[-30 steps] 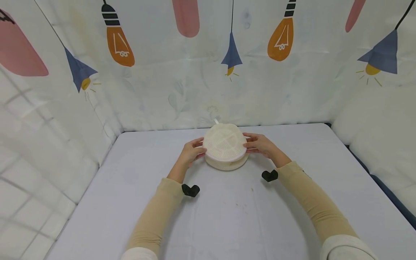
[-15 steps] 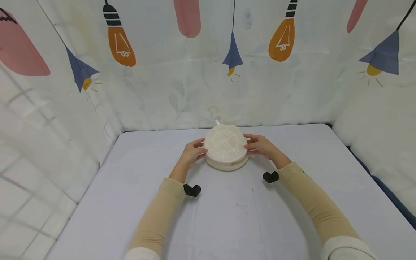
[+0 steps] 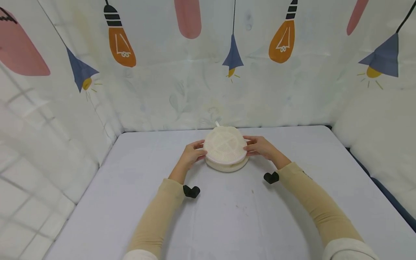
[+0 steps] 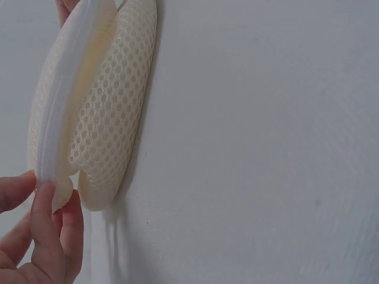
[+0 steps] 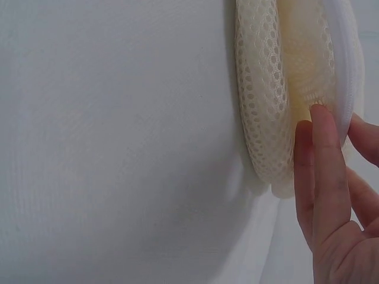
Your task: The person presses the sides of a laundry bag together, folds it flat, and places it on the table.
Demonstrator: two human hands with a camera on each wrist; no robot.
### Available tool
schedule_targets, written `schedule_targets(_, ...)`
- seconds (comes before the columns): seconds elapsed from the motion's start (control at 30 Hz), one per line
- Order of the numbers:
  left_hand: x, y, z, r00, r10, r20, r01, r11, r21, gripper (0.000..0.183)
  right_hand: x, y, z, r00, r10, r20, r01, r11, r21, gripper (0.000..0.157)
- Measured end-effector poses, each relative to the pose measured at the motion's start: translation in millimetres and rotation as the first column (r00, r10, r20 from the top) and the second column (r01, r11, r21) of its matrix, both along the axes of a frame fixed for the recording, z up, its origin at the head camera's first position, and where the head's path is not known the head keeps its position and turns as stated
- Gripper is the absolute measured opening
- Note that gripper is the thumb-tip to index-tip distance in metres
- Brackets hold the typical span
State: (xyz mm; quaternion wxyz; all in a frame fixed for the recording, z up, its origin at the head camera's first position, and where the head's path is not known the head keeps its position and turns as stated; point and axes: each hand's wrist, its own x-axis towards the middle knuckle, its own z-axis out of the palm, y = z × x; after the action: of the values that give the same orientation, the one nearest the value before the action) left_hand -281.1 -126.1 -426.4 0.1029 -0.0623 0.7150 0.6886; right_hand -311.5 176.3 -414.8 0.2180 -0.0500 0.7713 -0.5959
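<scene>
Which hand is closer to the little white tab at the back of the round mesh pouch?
Left. The left hand pinches the left edge of the mesh pouch, nearer the white tab; the right hand pinches the opposite edge, farther off.

Camera set: one head view, two wrist views.
Head: looked forward and down from the near side of the table [image 3: 224, 224], well back, taking in the patterned wall cloth [image 3: 195, 83]. Left wrist: close up, looked past the left hand [image 4: 47, 236] at one side of the mesh bag [image 4: 112, 100]. Right wrist: likewise close, from the opposite side, past the right hand [image 5: 331, 195]. All three shared bag and table.
</scene>
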Motion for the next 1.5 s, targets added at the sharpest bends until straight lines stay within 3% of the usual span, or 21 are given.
schedule_targets(0.33,5.5,-4,-6.1,1.000,-0.003,-0.001,0.003,1.000,-0.012,0.063,1.7,-6,-9.1,1.000,0.000,0.024,0.000,1.000,-0.003,0.071)
schedule_targets(0.67,-0.8,-3,-10.1,1.000,-0.009,0.008,0.009,1.000,-0.010,0.063,0.4,-7,-9.2,1.000,-0.022,-0.003,0.022,0.999,0.036,0.070)
schedule_targets(1.5,-3.9,-1,-6.5,1.000,0.015,0.021,-0.014,1.000,-0.026,0.062,-5.1,-9,-6.5,1.000,-0.014,-0.018,0.016,0.992,0.121,0.071)
